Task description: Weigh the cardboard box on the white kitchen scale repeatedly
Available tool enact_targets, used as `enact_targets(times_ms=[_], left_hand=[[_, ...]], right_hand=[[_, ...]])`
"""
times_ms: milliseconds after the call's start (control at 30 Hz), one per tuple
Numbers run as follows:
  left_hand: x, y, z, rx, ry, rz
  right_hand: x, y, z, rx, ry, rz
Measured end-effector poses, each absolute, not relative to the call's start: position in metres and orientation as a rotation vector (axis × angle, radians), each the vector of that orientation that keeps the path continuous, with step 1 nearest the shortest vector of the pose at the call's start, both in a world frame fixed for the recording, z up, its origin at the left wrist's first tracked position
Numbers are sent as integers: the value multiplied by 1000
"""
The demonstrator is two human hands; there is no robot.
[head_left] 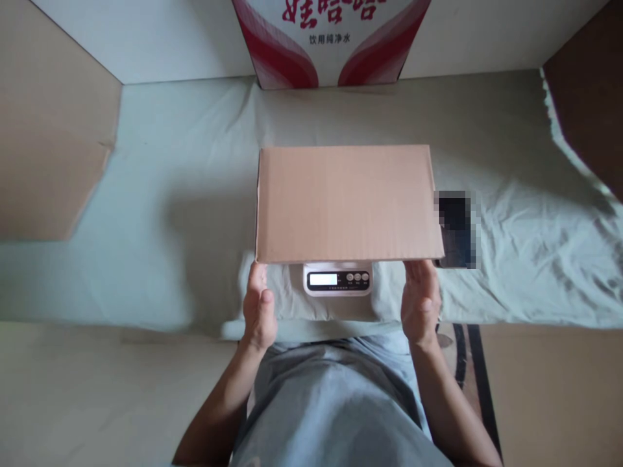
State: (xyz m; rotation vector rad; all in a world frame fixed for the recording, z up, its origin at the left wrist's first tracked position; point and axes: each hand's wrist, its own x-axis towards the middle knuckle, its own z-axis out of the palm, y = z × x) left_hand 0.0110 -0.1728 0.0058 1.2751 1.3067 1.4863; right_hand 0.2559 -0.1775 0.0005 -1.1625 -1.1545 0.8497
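Head view, item one: a plain brown cardboard box (344,202), closed flat top facing up, which I am holding level over a small white digital scale (337,278); the box is covering most of the scale, so only the front strip with its pale display and three round buttons is showing beneath the near edge (whether the box is resting on the platform or hanging just above it I cannot tell). Item two: my left hand (259,306), which I am pressing against the near left corner of the box, thumb lying alongside the palm, fingertips tucked under the edge and hidden, so it is gripping the box from that side. Item three: my right hand (421,299), which is mirroring it at the near right corner, palm turned inward, fingers likewise going out of sight under the box, closed on it. Item four: a pale wrinkled sheet (185,194) that is covering the surface under the scale. Item five: a red-and-white printed carton (331,42), standing upright at the far edge against the white wall. Item six: brown cardboard panels (46,149), which are leaning at the left, with another at the right. Item seven: a blurred dark object (456,230), lying just beside the right edge of the box.
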Motion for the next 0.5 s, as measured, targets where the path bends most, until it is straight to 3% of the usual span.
enact_targets(times_ms=[500], left_hand=[[15, -177, 3, 1106, 1394, 1578]], right_hand=[[258, -174, -4, -1215, -1041, 781]])
